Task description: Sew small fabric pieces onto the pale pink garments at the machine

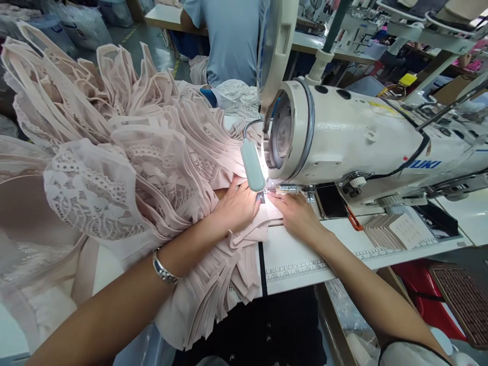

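Observation:
A pale pink lace bra [271, 211] lies partly under the presser foot [261, 197] of a white sewing machine [343, 132]. Just left of the foot, my left hand [238, 206] has its fingers curled on the pink fabric. My right hand [299, 216] rests on the other side, its fingers stretched forward and touching the fabric's right edge by the needle area. A small lamp [252, 165] lights this spot and hides the needle. A large pile of similar pink bras [152, 147] spreads left of the machine and beneath my left forearm.
Right of my hand lie a dark phone [332, 201], an orange-handled tool [354, 218], a stack of beige cards [400, 231] and a black tray [438, 218]. A ruler strip [297, 269] runs along the table's front edge. Ahead sits a person in a blue shirt [232, 40].

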A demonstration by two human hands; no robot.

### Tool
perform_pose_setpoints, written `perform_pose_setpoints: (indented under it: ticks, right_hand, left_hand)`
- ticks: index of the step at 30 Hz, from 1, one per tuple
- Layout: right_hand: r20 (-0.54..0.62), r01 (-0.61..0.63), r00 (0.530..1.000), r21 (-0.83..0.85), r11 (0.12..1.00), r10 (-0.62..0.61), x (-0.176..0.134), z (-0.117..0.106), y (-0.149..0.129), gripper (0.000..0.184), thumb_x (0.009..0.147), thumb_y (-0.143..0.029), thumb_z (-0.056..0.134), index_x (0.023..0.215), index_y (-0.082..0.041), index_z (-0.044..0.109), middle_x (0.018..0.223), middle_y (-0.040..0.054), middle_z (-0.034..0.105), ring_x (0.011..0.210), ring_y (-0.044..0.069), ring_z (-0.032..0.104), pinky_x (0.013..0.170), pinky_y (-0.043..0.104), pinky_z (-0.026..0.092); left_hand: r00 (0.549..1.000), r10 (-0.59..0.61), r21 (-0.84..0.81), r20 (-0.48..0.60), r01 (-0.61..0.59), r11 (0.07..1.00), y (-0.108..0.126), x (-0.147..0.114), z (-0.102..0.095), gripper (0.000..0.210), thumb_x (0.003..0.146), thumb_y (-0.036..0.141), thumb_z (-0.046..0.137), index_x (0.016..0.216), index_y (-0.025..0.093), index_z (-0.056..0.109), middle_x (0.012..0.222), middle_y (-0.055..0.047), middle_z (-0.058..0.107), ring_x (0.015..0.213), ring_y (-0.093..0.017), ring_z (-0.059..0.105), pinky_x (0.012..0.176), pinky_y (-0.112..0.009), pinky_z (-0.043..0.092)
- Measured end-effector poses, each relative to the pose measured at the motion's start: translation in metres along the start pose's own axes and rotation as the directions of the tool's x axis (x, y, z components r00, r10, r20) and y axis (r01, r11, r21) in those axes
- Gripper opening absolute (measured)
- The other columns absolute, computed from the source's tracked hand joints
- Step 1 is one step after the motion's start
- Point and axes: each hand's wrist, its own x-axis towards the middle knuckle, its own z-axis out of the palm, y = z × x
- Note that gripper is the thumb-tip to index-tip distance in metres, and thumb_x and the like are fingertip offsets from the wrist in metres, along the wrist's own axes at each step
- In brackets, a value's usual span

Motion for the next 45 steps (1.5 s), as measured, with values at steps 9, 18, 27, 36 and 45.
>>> perform_pose_setpoints:
  ticks: [9, 18, 27, 36, 45]
  right_hand:
    - [-0.001, -0.036, 0.999, 0.004, 0.999, 0.036, 0.002, 0.000, -0.003, 0.069, 0.089, 0.002, 0.030, 0.151, -0.020, 0.050, 0.142, 0.0123, 0.063, 0.119, 0.029, 0.059, 0.099, 0.046, 0.042]
    - [0.023, -0.031, 0.999, -0.008, 0.999, 0.031, 0.004, -0.002, -0.004, 0.068, 0.090, 0.001, 0.027, 0.152, -0.019, 0.048, 0.137, 0.0148, 0.064, 0.117, 0.030, 0.061, 0.105, 0.050, 0.039]
    - [0.004, -0.027, 1.000, 0.006, 1.000, 0.027, 0.005, 0.001, -0.003, 0.066, 0.091, -0.002, 0.028, 0.150, -0.020, 0.049, 0.138, 0.0148, 0.063, 0.115, 0.030, 0.061, 0.100, 0.049, 0.043]
    - [-0.015, -0.032, 0.999, 0.028, 0.999, 0.033, 0.006, 0.003, -0.001, 0.058, 0.094, -0.009, 0.030, 0.146, -0.023, 0.053, 0.126, 0.0127, 0.068, 0.102, 0.029, 0.064, 0.099, 0.050, 0.043]
    - [-0.062, -0.084, 0.995, -0.048, 0.995, 0.081, 0.006, 0.009, -0.004, 0.056, 0.094, -0.003, 0.027, 0.129, -0.021, 0.067, 0.105, 0.0120, 0.072, 0.097, 0.028, 0.063, 0.102, 0.049, 0.040]
  left_hand:
    - [0.999, -0.004, 0.007, -0.045, 0.004, 1.000, 0.002, -0.001, -0.001, 0.020, 0.095, 0.017, 0.049, 0.112, 0.015, 0.060, 0.106, -0.013, 0.069, 0.111, -0.031, 0.062, 0.106, -0.049, 0.045]
    - [0.999, -0.038, 0.016, -0.038, 0.039, 0.999, 0.005, -0.001, -0.003, 0.022, 0.094, 0.019, 0.052, 0.114, 0.015, 0.060, 0.108, -0.014, 0.069, 0.112, -0.031, 0.062, 0.103, -0.048, 0.047]
    - [0.998, -0.032, 0.015, -0.045, 0.033, 0.999, 0.005, 0.000, -0.004, 0.022, 0.093, 0.018, 0.052, 0.113, 0.014, 0.060, 0.107, -0.015, 0.069, 0.110, -0.032, 0.062, 0.102, -0.049, 0.047]
    - [0.997, -0.019, 0.031, -0.070, 0.021, 0.999, 0.004, -0.001, -0.002, 0.021, 0.093, 0.017, 0.053, 0.112, 0.015, 0.060, 0.104, -0.013, 0.069, 0.109, -0.031, 0.062, 0.099, -0.047, 0.047]
    - [0.988, -0.152, 0.219, -0.017, 0.152, 0.964, 0.002, 0.000, -0.012, 0.021, 0.099, 0.024, 0.047, 0.107, 0.019, 0.066, 0.103, -0.014, 0.068, 0.095, -0.031, 0.066, 0.078, -0.042, 0.052]
